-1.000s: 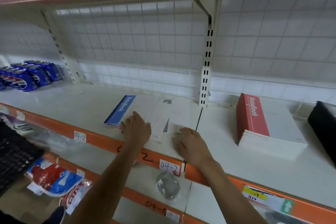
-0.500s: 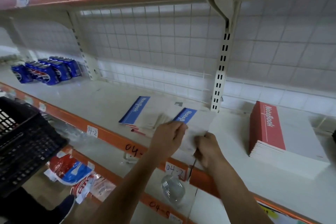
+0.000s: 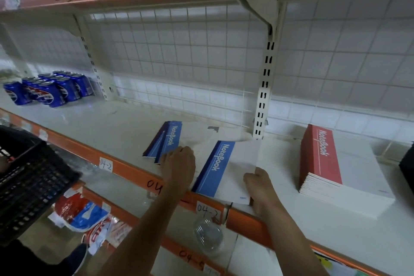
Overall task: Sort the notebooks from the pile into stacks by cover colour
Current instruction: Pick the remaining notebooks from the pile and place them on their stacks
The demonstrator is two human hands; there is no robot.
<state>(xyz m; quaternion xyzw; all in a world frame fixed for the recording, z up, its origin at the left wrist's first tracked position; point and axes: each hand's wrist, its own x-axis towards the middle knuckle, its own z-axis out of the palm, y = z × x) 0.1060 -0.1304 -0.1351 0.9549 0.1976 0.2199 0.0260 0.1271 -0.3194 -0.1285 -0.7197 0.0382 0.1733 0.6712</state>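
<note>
Two blue-spined notebooks are lying fanned and askew at the left (image 3: pixel 162 143), and the left hand (image 3: pixel 179 164) is resting on the white covers beside them, fingers curled together and pressing down. One more blue notebook (image 3: pixel 220 169) is being held by the right hand (image 3: pixel 261 188), which is pinching its lower right corner between thumb and fingers; its near edge is hanging over the orange lip of the shelf (image 3: pixel 125 123). That corner pinch is the weak point, I judge: the thin book is likely flexing, and with so little grip it could slip and drop to the lower shelf. Sliding it leftward could also push the loose blue pair further out of line, since the left hand is pinning only their edge. Well apart to the right, the red notebook stack (image 3: pixel 324 163) is sitting square. Whether more unsorted books are lying under the left palm, I cannot tell.
</note>
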